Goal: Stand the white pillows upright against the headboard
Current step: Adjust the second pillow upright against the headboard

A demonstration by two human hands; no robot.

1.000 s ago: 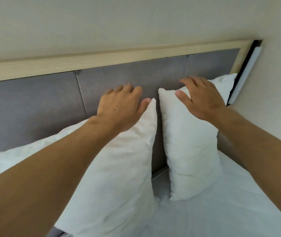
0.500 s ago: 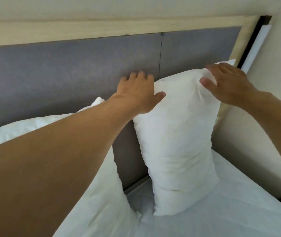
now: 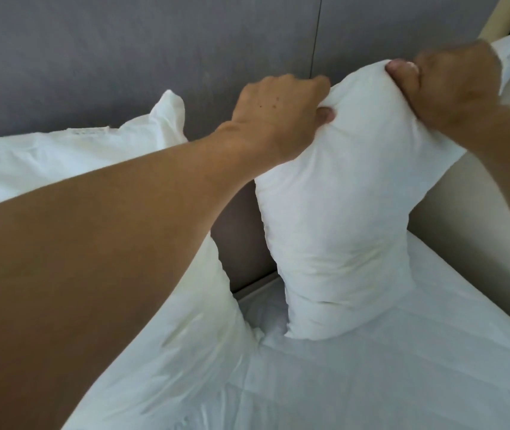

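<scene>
Both hands clamp the top corners of a white pillow (image 3: 340, 212), the left hand (image 3: 278, 113) on its left corner, the right hand (image 3: 452, 88) on its right; it stands upright on the bed (image 3: 402, 367) against the grey headboard (image 3: 123, 57). A second pillow (image 3: 61, 162) leans under the left forearm. No writing is visible.
</scene>
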